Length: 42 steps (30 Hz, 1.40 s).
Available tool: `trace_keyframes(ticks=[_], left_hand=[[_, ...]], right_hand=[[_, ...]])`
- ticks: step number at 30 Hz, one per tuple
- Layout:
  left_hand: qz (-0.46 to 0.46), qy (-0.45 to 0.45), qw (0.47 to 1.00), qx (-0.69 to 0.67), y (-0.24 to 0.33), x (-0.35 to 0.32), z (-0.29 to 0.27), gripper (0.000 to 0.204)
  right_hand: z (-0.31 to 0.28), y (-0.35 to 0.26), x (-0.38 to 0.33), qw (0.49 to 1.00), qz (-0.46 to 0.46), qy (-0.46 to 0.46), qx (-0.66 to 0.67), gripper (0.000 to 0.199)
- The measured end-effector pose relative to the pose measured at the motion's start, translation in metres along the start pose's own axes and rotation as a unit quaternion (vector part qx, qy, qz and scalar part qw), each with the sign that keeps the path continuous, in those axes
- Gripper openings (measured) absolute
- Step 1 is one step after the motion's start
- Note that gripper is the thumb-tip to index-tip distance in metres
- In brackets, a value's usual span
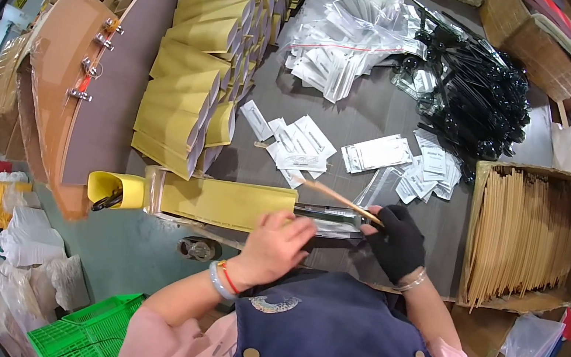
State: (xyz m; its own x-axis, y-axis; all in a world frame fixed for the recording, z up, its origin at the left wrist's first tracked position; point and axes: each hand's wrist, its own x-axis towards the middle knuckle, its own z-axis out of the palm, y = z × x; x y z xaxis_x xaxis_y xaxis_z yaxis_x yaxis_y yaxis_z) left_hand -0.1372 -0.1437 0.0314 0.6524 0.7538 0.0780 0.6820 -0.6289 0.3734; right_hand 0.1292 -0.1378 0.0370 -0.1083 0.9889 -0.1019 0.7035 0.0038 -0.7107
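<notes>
A long yellow paper box (221, 204) lies crosswise at the table's front edge. At its right end, my bare left hand (277, 243) has its fingers curled on the box's edge. My right hand (396, 242), in a black fingerless glove, pinches a thin tan stick (338, 198) that points left above the table. Just below the stick, a clear-wrapped dark item (339, 218) lies between my hands, beside the box's open end. Beyond my hands are white printed packets (298, 145), a neat stack of white sachets (377, 153) and looser sachets (434, 168).
Many yellow boxes (185, 80) are stacked at left. A carton of tan sticks (526, 239) stands at right. Behind lie black wrapped items (474, 96) and a clear bag of packets (346, 31). A yellow holder (104, 189) is left; green crates (89, 331) are below.
</notes>
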Motion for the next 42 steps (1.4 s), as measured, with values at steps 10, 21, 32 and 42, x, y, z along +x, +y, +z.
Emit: trace_keyframes(ticks=[10, 21, 32, 42], left_hand=[[-0.049, 0.006, 0.995, -0.082, -0.029, 0.021, 0.001, 0.076], [-0.008, 0.020, 0.998, -0.058, -0.009, 0.055, 0.013, 0.072], [0.067, -0.158, 0.985, 0.035, -0.019, 0.071, -0.083, 0.021], [-0.092, 0.190, 0.960, 0.182, -0.071, 0.040, -0.051, 0.031]], right_hand=[[0.025, 0.022, 0.012, 0.965, -0.242, -0.060, -0.083, 0.042], [0.055, -0.021, 0.012, 0.965, -0.068, -0.041, 0.251, 0.022], [-0.005, -0.013, 0.006, 0.980, -0.130, 0.009, -0.148, 0.061], [-0.021, -0.014, 0.001, 0.982, -0.069, 0.034, -0.174, 0.060]])
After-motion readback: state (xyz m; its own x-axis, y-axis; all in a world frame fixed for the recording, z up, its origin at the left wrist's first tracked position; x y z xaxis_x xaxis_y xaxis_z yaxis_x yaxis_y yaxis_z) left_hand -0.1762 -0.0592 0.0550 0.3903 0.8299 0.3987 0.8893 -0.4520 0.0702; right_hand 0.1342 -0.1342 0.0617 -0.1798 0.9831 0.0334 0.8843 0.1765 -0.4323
